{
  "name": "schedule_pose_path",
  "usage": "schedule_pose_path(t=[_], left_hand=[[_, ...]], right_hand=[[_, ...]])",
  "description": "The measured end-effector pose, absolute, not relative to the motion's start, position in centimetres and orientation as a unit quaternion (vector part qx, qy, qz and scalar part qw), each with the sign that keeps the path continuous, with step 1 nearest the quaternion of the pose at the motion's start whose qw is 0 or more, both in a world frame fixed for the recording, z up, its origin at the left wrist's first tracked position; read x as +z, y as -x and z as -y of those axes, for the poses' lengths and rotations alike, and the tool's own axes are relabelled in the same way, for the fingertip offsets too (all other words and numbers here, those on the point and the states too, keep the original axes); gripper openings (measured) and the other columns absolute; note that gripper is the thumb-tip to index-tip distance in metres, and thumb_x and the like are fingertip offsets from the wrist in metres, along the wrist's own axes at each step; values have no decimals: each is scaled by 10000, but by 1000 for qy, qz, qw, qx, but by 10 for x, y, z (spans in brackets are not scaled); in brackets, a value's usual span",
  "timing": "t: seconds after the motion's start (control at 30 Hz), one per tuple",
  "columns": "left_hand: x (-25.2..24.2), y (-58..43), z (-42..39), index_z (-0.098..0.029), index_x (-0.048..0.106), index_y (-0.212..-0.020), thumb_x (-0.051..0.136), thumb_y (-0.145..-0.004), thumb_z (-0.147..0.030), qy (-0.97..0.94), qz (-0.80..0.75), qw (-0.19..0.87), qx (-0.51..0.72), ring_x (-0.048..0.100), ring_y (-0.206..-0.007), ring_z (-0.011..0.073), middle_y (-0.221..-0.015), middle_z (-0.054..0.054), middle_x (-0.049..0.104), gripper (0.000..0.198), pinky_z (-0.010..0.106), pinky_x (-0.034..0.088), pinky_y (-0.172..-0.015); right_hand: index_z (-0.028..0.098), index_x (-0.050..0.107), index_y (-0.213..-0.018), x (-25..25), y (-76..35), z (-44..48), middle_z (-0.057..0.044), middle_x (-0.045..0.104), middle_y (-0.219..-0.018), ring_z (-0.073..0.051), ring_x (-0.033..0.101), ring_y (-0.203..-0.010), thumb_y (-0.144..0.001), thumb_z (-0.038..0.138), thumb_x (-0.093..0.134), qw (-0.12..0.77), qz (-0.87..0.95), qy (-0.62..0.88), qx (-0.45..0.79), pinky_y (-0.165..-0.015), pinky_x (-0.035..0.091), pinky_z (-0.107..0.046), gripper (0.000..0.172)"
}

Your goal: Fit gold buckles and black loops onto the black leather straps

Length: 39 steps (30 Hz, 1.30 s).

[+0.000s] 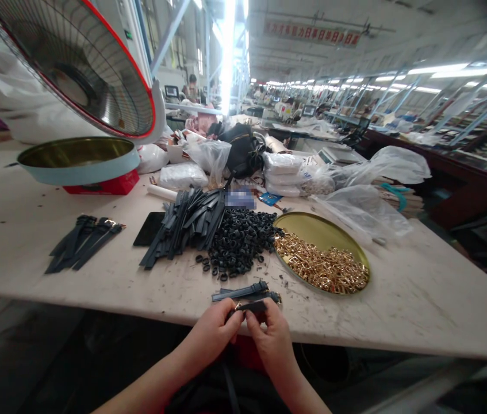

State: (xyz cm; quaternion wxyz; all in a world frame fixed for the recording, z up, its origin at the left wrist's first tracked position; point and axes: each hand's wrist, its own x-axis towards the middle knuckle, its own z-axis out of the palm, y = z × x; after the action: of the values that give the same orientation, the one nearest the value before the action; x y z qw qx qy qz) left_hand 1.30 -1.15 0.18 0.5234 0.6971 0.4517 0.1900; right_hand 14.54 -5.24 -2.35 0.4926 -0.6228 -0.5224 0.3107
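My left hand (214, 333) and my right hand (271, 333) meet at the table's near edge, both pinched on a short black strap (252, 307) with a small gold buckle at its left end. Just beyond my fingers a finished black strap (243, 291) lies on the table. Further out sit a heap of small black loops (238, 241), a fan of loose black straps (187, 221), and a round gold tray (325, 233) holding many gold buckles (325, 267).
A bundle of assembled black straps (81, 241) lies at the left. A black phone (149, 228) rests beside the loose straps. A large fan (75, 63) and a round tin (77, 158) stand at the back left. Plastic bags (355, 190) crowd the back and right.
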Motion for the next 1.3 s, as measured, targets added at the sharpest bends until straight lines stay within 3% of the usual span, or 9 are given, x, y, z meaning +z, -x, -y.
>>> schedule_pose_path(t=[0.2, 0.37, 0.53, 0.73, 0.9, 1.0, 1.07, 1.13, 1.3], left_hand=[[14, -7, 16, -185, 413, -626, 414, -803, -379, -745, -451, 464, 159, 411, -523, 102, -551, -53, 449, 263, 204, 277, -490], [10, -6, 5, -180, 434, -654, 399, -798, -484, -709, -455, 523, 125, 389, -463, 95, -481, -69, 418, 338, 197, 269, -449], [3, -13, -7, -170, 467, -689, 462, -765, -463, -707, -458, 528, 110, 410, -458, 89, -527, -63, 446, 303, 191, 281, -432], [-5, -20, -22, -186, 383, -1169, 422, -800, -306, -677, -431, 579, 142, 472, -458, 81, -657, -54, 562, 390, 191, 385, -495], [-18, -19, -48, -161, 539, -856, 430, -785, -388, -643, -444, 612, 121, 401, -389, 67, -550, -60, 508, 262, 168, 303, -378], [-21, -19, -58, -171, 507, -755, 420, -783, -424, -630, -498, 583, 124, 369, -362, 67, -512, -66, 502, 269, 171, 277, -358], [-21, -19, -61, -180, 500, -748, 412, -787, -435, -629, -513, 569, 131, 366, -364, 73, -493, -73, 491, 272, 174, 280, -366], [-19, -19, -61, -186, 497, -726, 406, -794, -427, -638, -517, 552, 144, 374, -376, 76, -479, -77, 482, 267, 178, 290, -394], [-14, -19, -57, -187, 512, -694, 408, -801, -377, -674, -517, 499, 173, 454, -460, 99, -475, -70, 488, 242, 195, 323, -493]], right_hand=[[195, 504, -688, -15, -147, 56, 17, 538, -630, -137, 483, -586, -762, 293, 530, 487, 507, 585, 404, -548, 379, -237, 125], [189, 535, -702, -15, -150, 54, 14, 515, -661, -136, 472, -625, -745, 275, 546, 485, 554, 583, 343, -574, 360, -236, 97], [190, 486, -676, -24, -157, 36, 47, 494, -573, -111, 451, -539, -716, 357, 586, 475, 473, 554, 493, -524, 352, -225, 199], [178, 526, -716, -22, -164, 18, 10, 574, -645, -135, 528, -641, -774, 350, 545, 463, 483, 485, 563, -634, 409, -260, 182], [180, 586, -818, -22, -197, -15, 0, 581, -690, -131, 525, -628, -798, 372, 490, 323, 551, 496, 589, -575, 403, -243, 216], [183, 569, -773, -35, -221, -53, -11, 558, -646, -148, 520, -612, -834, 367, 386, 314, 561, 671, 369, -571, 387, -262, 266], [185, 547, -712, -47, -231, -77, -37, 554, -707, -181, 509, -711, -779, 294, 476, 313, 555, 712, 296, -644, 364, -295, 147], [189, 518, -663, -57, -233, -92, -38, 534, -721, -194, 493, -745, -695, 206, 553, 312, 553, 722, 274, -680, 340, -310, 50], [205, 445, -594, -57, -224, -88, 10, 478, -645, -165, 472, -665, -622, 159, 574, 322, 553, 710, 293, -638, 344, -289, 140]])
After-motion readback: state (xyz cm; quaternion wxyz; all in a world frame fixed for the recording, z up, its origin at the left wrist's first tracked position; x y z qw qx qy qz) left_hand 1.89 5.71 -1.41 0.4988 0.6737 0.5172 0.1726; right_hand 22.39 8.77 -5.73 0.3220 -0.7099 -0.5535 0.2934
